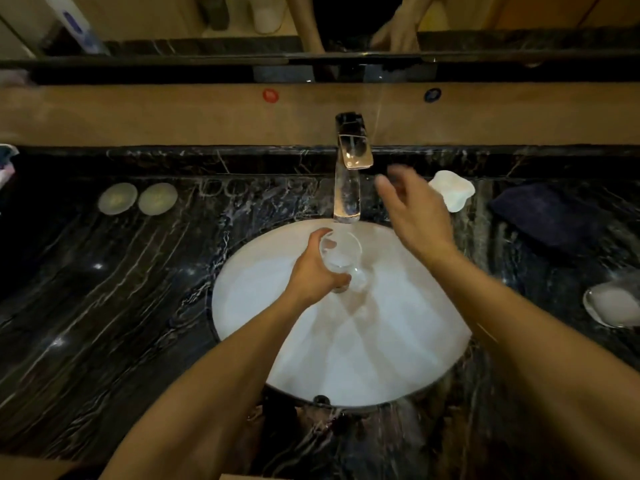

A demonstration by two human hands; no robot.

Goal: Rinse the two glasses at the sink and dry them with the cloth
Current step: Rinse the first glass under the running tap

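My left hand (313,271) grips a clear glass (341,254) over the white sink basin (398,358), just below the spout of the chrome tap (348,188). The glass is tilted, mouth up toward the spout. My right hand (412,209) hovers open and blurred to the right of the tap, fingers spread, holding nothing. A dark blue cloth (550,213) lies folded on the counter at the right. A second clear glass (613,303) lies at the far right edge of the counter. I cannot tell whether water is running.
The counter is black veined marble (104,289). Two round pale coasters (138,202) sit at the left back. A white wavy dish (452,192) stands right of the tap. A mirror and ledge run along the back wall.
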